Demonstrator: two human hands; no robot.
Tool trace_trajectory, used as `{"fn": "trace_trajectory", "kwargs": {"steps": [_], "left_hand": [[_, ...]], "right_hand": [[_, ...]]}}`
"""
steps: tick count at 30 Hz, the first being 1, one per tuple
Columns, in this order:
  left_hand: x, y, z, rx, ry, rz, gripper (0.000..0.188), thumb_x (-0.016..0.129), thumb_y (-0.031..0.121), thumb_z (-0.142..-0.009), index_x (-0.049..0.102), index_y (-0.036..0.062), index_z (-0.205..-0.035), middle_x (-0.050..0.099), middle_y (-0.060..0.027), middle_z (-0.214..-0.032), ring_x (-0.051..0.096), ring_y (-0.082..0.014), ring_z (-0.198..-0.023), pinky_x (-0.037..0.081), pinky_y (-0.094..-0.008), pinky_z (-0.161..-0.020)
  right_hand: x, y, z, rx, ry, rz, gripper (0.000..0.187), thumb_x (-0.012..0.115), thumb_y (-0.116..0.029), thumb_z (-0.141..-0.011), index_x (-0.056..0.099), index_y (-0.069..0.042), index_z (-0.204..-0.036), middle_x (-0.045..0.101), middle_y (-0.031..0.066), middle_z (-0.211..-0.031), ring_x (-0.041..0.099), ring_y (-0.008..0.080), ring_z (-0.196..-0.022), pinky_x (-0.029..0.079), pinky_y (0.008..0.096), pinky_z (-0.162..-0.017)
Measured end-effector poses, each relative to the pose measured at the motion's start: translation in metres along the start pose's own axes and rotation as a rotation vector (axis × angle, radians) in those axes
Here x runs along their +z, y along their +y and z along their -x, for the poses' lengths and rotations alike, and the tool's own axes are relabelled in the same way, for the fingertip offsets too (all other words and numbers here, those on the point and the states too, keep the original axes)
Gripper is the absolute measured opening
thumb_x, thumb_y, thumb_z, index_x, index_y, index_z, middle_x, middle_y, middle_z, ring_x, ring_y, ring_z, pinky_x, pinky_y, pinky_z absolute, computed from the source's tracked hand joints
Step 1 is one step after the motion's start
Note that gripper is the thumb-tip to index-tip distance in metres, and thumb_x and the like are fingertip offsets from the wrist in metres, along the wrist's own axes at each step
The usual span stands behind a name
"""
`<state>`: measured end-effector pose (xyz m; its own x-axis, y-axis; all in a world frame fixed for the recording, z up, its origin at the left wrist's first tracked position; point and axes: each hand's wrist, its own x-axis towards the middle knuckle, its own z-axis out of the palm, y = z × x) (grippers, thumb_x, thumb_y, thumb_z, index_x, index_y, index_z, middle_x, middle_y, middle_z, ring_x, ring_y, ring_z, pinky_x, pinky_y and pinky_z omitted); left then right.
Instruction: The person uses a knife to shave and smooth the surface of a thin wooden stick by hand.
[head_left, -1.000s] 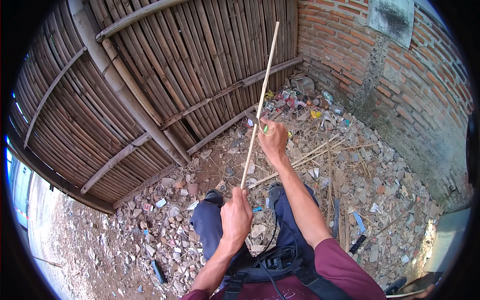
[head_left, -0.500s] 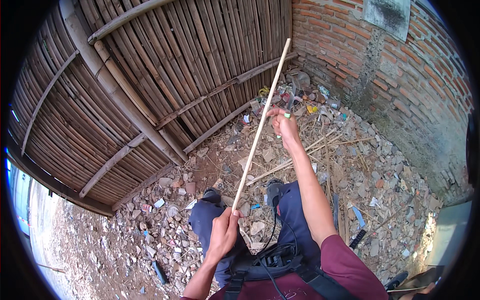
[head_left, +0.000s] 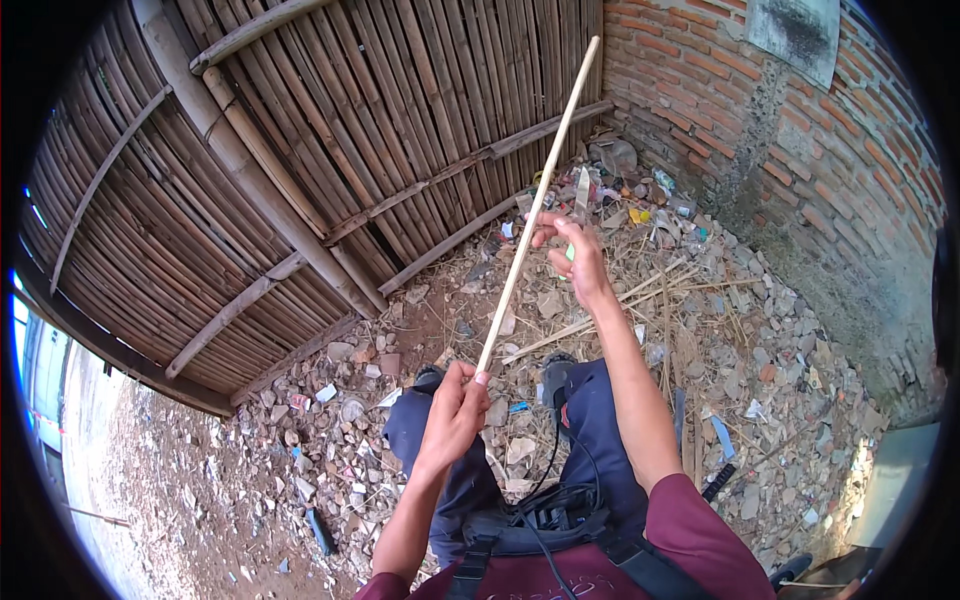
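Observation:
My left hand is closed round the lower end of a long, pale bamboo strip, which slants up and away toward the fence. Near the strip's middle is my right hand, holding a knife with a green handle, mostly hidden by the palm. The blade points away from me, to the right of the strip. Some fingers of the right hand are stretched out to the strip and seem to touch it; the others stay about the handle.
A bamboo fence stands ahead and left, meeting a brick wall at the corner. Loose litter lies there. Several split bamboo strips rest on the stony ground beyond my knees. A dark bottle-like object lies at lower left.
My left hand has moved up and away, pushing the strip farther toward the fence. The right hand's fingers have loosened and spread, and the knife has turned a little.

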<state>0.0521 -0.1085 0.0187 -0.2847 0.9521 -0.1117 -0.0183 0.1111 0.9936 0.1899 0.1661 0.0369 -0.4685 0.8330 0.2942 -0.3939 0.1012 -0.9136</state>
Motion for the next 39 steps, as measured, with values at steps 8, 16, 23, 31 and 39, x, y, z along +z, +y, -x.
{"fn": "trace_trajectory", "kwargs": {"steps": [8, 16, 23, 31, 39], "left_hand": [[0.013, 0.025, -0.035, 0.206, 0.108, -0.18, 0.02, 0.05, 0.022, -0.116, 0.053, 0.0032, -0.11, 0.05, 0.0018, -0.073, 0.042, -0.0057, -0.062, 0.036, -0.0259, -0.054], [0.034, 0.043, -0.035, 0.29, 0.237, -0.47, 0.022, 0.051, 0.018, -0.114, 0.062, -0.0013, -0.108, 0.056, -0.0145, -0.064, 0.054, -0.0256, -0.056, 0.044, -0.0418, -0.058], [0.041, 0.053, -0.028, 0.324, 0.258, -0.533, 0.021, 0.051, 0.014, -0.113, 0.063, -0.0013, -0.108, 0.057, -0.0193, -0.065, 0.057, -0.034, -0.055, 0.044, -0.046, -0.059], [0.045, 0.053, -0.025, 0.343, 0.295, -0.532, 0.018, 0.05, 0.013, -0.113, 0.062, 0.0005, -0.11, 0.056, -0.0219, -0.064, 0.058, -0.0368, -0.052, 0.042, -0.0462, -0.054], [0.046, 0.047, -0.022, 0.354, 0.314, -0.563, 0.014, 0.05, 0.012, -0.112, 0.058, 0.0013, -0.109, 0.055, -0.0253, -0.063, 0.06, -0.044, -0.054, 0.041, -0.0488, -0.052]], "right_hand": [[0.037, 0.029, 0.021, -0.62, 0.023, 0.766, 0.014, 0.061, -0.002, -0.088, 0.073, -0.005, -0.093, 0.07, 0.0114, -0.074, 0.072, 0.0314, -0.07, 0.054, 0.0436, -0.063], [0.051, 0.028, 0.035, -0.624, 0.098, 0.966, 0.005, 0.064, -0.009, -0.08, 0.067, -0.007, -0.084, 0.069, 0.0123, -0.074, 0.069, 0.037, -0.064, 0.053, 0.0488, -0.055], [0.054, 0.027, 0.034, -0.628, 0.124, 0.912, 0.007, 0.062, -0.012, -0.085, 0.065, -0.007, -0.081, 0.068, 0.0138, -0.07, 0.068, 0.0367, -0.06, 0.051, 0.0476, -0.052], [0.058, 0.029, 0.031, -0.602, 0.15, 0.931, 0.007, 0.061, -0.012, -0.085, 0.065, -0.007, -0.081, 0.068, 0.0136, -0.068, 0.068, 0.0347, -0.057, 0.05, 0.0461, -0.05], [0.061, 0.031, 0.026, -0.632, 0.176, 0.937, 0.004, 0.061, -0.008, -0.083, 0.063, -0.006, -0.081, 0.067, 0.0144, -0.068, 0.067, 0.0359, -0.057, 0.049, 0.0463, -0.05]]}}
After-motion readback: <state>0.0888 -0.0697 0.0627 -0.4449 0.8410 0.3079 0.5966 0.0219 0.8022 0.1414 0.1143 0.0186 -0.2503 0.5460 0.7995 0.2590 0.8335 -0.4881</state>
